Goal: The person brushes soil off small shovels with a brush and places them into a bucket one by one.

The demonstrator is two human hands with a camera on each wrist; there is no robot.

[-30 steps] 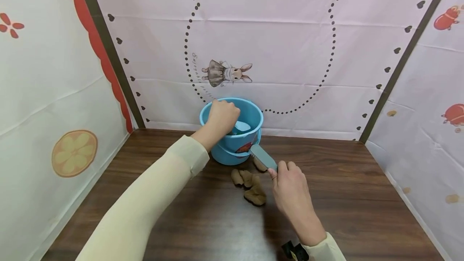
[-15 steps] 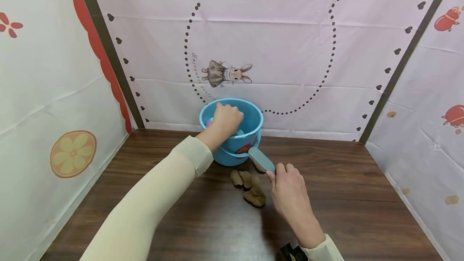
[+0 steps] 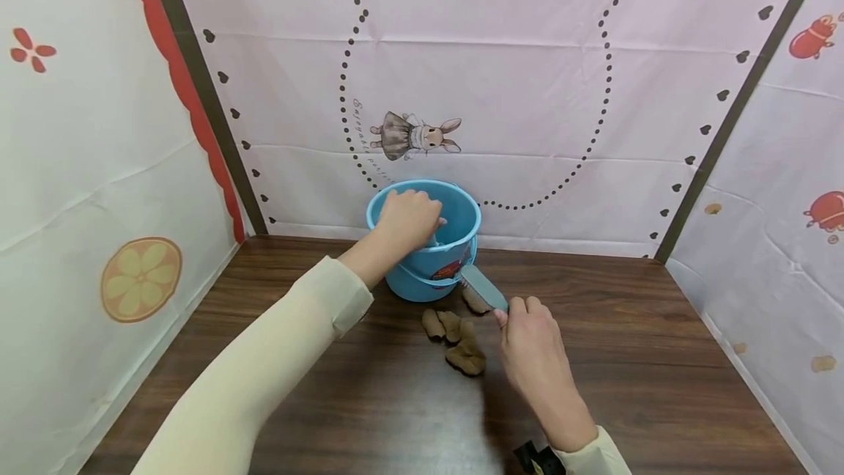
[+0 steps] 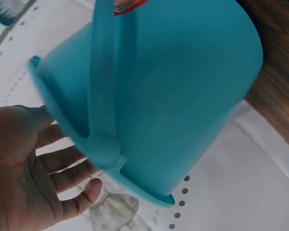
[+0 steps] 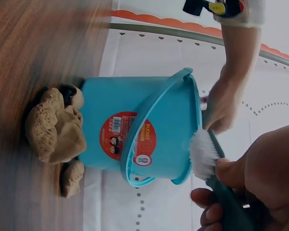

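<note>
A light blue bucket stands on the wooden table against the back wall, its handle hanging down in front. My left hand reaches into its mouth; in the left wrist view the fingers pass behind the rim and their tips are hidden. A pale blue thing shows inside, just below that hand. With my right hand I grip the handle of a blue-green scrubbing brush. Its white bristles face the bucket side. Several brown, pitted lumps lie before the bucket.
Another brown lump sits close to the bucket's base, under the brush. Patterned cloth walls enclose the back and both sides. Dark wooden tabletop extends to the right and front.
My left hand has shifted slightly to the right within the bucket's mouth, covering more of the pale blue thing. The right hand and brush have barely moved. The lumps lie as before.
</note>
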